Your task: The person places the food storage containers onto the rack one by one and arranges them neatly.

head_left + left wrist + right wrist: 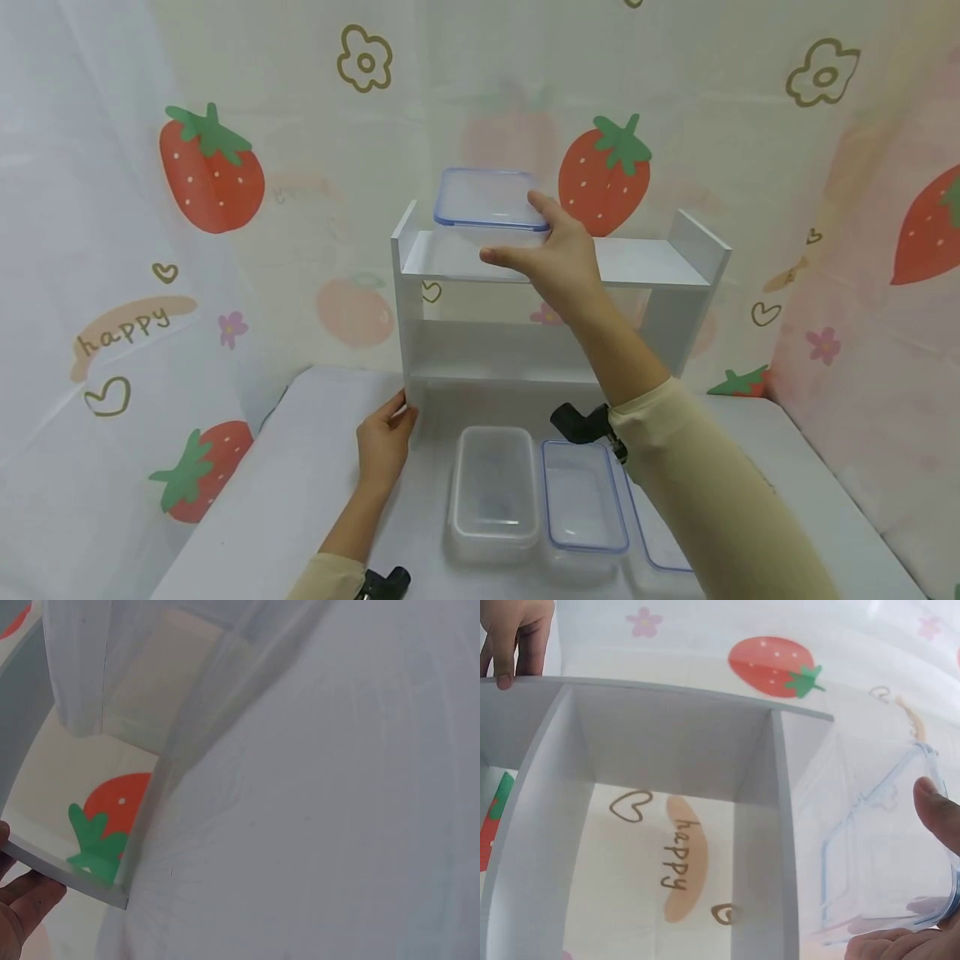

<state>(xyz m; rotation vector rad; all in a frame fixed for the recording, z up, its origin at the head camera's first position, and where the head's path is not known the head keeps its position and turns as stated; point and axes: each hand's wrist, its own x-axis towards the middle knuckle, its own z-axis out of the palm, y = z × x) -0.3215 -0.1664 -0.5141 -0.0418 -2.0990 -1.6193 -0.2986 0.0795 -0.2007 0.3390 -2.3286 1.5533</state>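
Note:
A white two-tier shelf (465, 354) stands on the table. My right hand (562, 250) holds a clear plastic food container (487, 200) with a blue-edged rim at the left part of the top board. In the right wrist view, the thumb and fingers lie on opposite sides of the clear container (877, 855). Low on the shelf's left side, my left hand (386, 442) pinches the front edge of the panel. The left wrist view shows that hand (26, 907) at the panel edge, fingers on one face and the thumb on the other.
In front of the shelf stand a frosted clear container (495, 483), a blue-rimmed container (585, 500) and another blue-rimmed container (660, 533), partly hidden by the right sleeve. A strawberry-print curtain (315, 167) hangs behind and beside the white table (285, 475).

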